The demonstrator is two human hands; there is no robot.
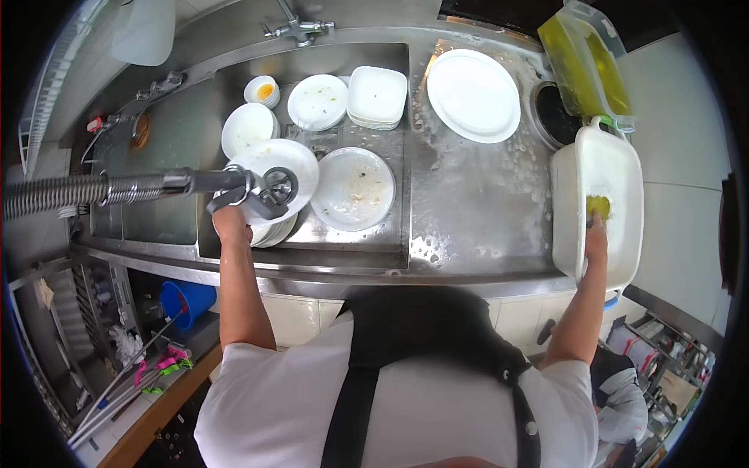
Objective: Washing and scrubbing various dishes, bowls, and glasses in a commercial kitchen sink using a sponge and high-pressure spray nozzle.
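Observation:
My left hand (232, 223) grips the near edge of a white oval plate (243, 157), held above stacked plates (275, 234) at the sink's near left corner. A pre-rinse spray head (253, 196) hangs in front of this plate and hides part of it and of my fingers. My right hand (596, 237) reaches into a white plastic tub (626, 175), its fingers on a yellow sponge (598, 206). A round plate with food scraps (354, 187) lies in the steel sink (327, 253), right of the held plate.
Along the sink's back stand bowls (261, 92), round plates (318, 100) and square dishes (377, 95). A large oval platter (474, 95) lies on the steel drainboard (474, 199). Beyond the tub are a round black opening (556, 114) and a clear container of yellow-green contents (591, 64). A person (620, 392) is behind, right.

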